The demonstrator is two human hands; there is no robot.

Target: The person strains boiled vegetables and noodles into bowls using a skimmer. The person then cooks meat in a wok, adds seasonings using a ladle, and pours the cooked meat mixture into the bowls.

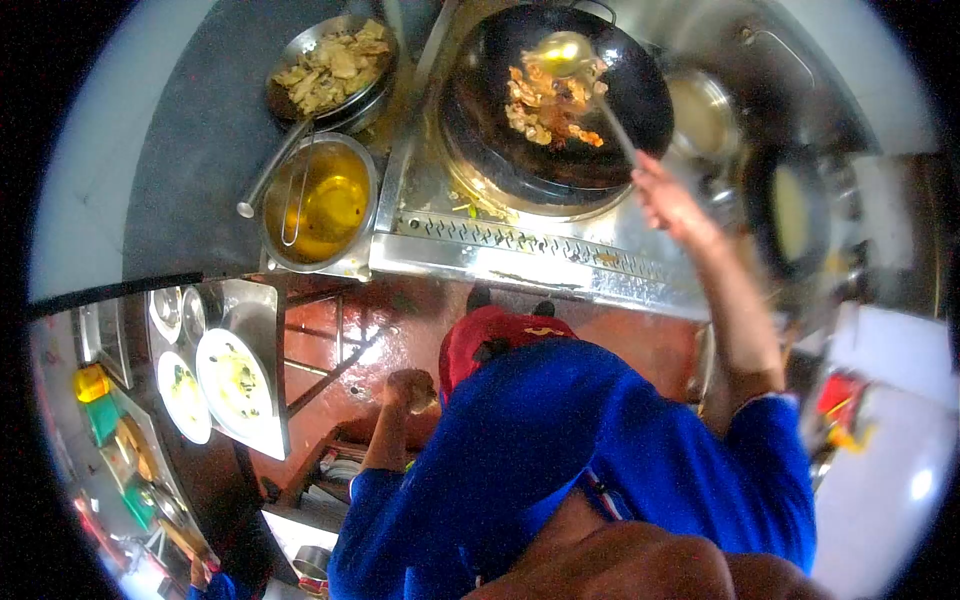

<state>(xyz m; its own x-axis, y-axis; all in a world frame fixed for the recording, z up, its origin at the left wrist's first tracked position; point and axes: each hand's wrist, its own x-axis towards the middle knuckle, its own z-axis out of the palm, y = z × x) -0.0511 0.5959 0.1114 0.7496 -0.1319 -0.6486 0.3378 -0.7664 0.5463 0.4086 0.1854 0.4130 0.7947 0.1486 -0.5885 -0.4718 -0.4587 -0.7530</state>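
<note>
Ladle [578,62] is gripped by closed right hand [668,203]; left hand [407,391] can't be judged. Food [540,112] could be flung from wok [492,62] by overstirring.

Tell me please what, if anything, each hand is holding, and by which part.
The right hand holds a ladle by its handle, near the far end. Whether the left hand holds anything cannot be told.
</note>
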